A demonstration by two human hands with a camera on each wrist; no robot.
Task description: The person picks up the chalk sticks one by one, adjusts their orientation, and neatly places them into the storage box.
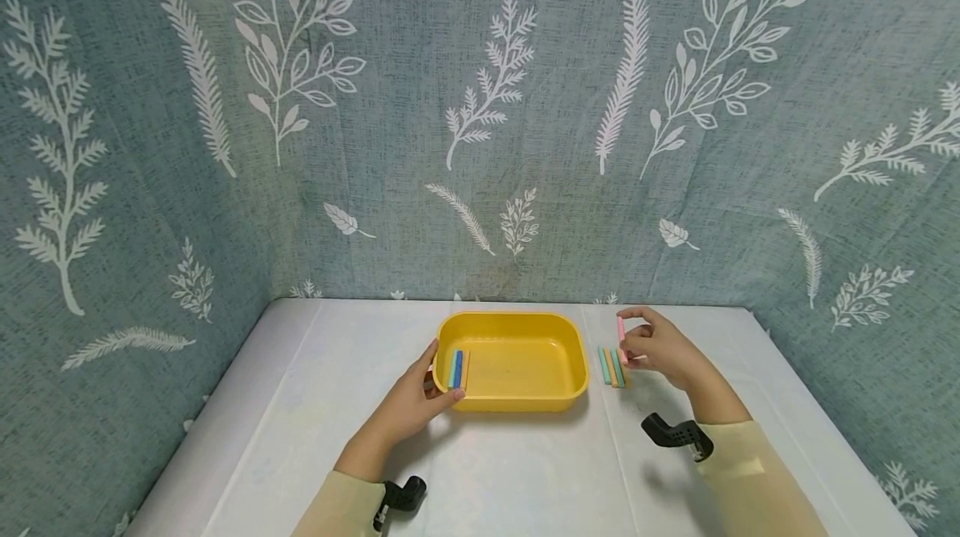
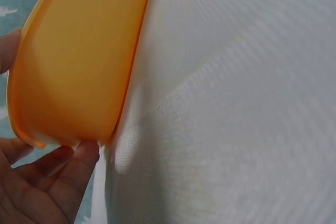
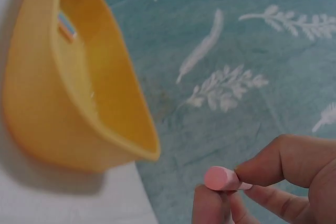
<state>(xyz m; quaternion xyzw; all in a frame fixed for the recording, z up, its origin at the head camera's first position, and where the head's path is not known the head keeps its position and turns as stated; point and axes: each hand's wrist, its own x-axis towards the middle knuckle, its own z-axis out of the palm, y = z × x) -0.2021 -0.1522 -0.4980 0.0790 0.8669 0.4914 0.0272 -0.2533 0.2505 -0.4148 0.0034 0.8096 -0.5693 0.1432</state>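
Note:
In the head view, my left hand (image 1: 408, 399) grips the left end of a yellow plastic tub (image 1: 517, 404), thumb over the rim. The left wrist view shows its fingertips against the wall of the tub (image 2: 79, 66). Inside, at the left end, lie a pale green chalk, a blue chalk (image 1: 458, 369) and an orange chalk (image 1: 466, 369), side by side. To the right of the tub, my right hand (image 1: 667, 353) pinches a pink chalk stick (image 3: 218, 178) between thumb and fingers. Beneath it, a row of several green and orange chalks (image 1: 603, 365) lies on the table.
A white cloth (image 1: 525, 479) covers the table. Behind and at both sides hangs a blue-green fabric (image 1: 405, 103) with white leaf prints. Each wrist wears a black camera mount (image 1: 675, 434).

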